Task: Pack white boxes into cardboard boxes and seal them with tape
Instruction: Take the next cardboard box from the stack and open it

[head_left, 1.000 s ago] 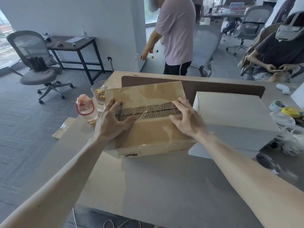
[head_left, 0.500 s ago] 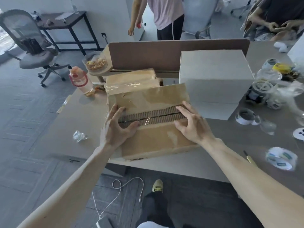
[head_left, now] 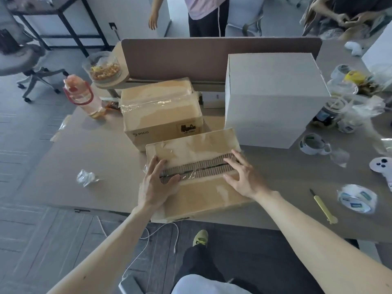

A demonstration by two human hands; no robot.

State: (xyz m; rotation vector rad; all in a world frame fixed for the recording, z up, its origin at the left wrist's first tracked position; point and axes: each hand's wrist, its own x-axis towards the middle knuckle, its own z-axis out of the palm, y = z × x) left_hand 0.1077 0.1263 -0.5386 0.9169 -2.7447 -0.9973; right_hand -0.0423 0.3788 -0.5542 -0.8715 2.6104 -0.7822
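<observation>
- Head view: a cardboard box point(head_left: 201, 196) lies at the near edge of the surface point(head_left: 95, 149), its top flaps closed along a strip of bare corrugation with scraps of clear tape on it.
- The left hand point(head_left: 158, 183) rests flat on the left end of that seam, fingers point(head_left: 156, 166) straight and apart, thumb laid across the strip.
- The right hand point(head_left: 244, 177) presses on the right end, fingers point(head_left: 233, 161) straight and spread, gripping nothing.
- A second cardboard box point(head_left: 161, 111), taped shut, sits just behind the first and touches it.
- A large white box point(head_left: 273, 92) stands closed to the right of both, against the brown divider point(head_left: 191, 58).
- A tape roll point(head_left: 357, 201) and a yellow knife point(head_left: 323, 209) lie on the surface right of the right forearm; another tape roll point(head_left: 312, 144) lies near the white box.
- Crumpled plastic point(head_left: 86, 177) lies to the left, a pink-capped bottle point(head_left: 81, 96) farther back.
</observation>
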